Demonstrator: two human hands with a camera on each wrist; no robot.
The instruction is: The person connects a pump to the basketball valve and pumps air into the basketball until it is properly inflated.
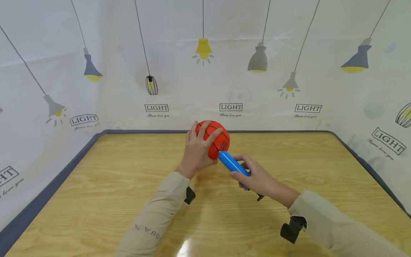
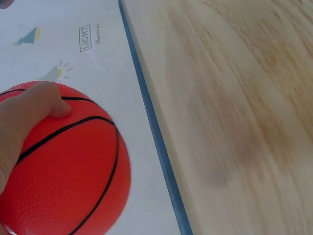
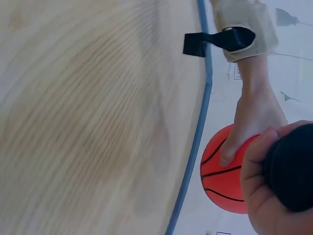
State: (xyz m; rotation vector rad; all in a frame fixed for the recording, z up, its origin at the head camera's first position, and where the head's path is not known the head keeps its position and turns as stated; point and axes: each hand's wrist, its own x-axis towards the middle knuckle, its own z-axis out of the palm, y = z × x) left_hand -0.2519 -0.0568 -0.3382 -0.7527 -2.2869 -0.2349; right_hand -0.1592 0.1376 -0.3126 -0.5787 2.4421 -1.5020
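Observation:
A small red-orange toy basketball (image 1: 221, 137) with black seams is held up over the table by my left hand (image 1: 197, 151). The fingers spread over its top and the thumb presses its near side; the left wrist view shows the thumb on the ball (image 2: 83, 166). My right hand (image 1: 257, 176) grips a blue ball pump (image 1: 232, 163), tilted with its front end against the ball's lower right side. In the right wrist view the pump's black rear end (image 3: 293, 166) pokes out of the fist. Whether a needle sits in the ball is hidden.
Beneath both hands lies a wood-grain table (image 1: 96, 200) with a dark blue edge. A white backdrop (image 1: 179, 78) printed with lamps and "LIGHT" labels rises behind it and along the sides. Black camera mounts (image 1: 293, 229) hang from the wrists.

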